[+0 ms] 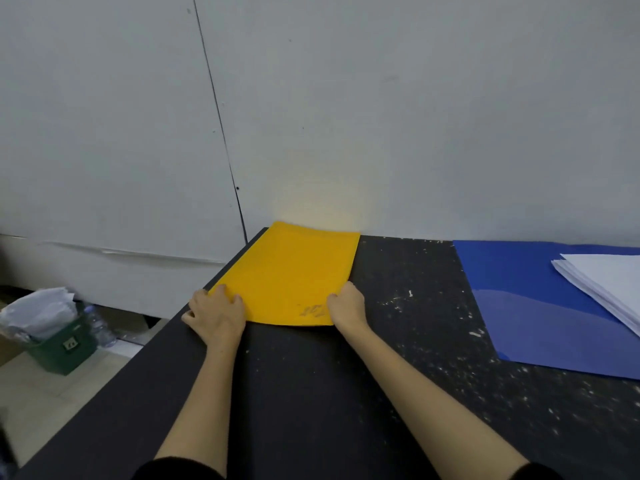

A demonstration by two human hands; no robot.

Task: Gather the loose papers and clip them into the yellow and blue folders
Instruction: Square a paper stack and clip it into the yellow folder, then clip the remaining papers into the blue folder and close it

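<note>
Against a grey wall, both hands, left (216,315) and right (348,304), are gripping the closed yellow folder's (291,275) near corners on the counter (398,341), papers (609,285) lying on the open blue folder (526,306).

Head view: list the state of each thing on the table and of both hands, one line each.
yellow folder: closed, flat at the table's far left corner.
blue folder: open, flat on the right.
paper stack: lying on the blue folder, edges fanned.
left hand: grips the yellow folder's near left corner.
right hand: grips its near right corner.
</note>
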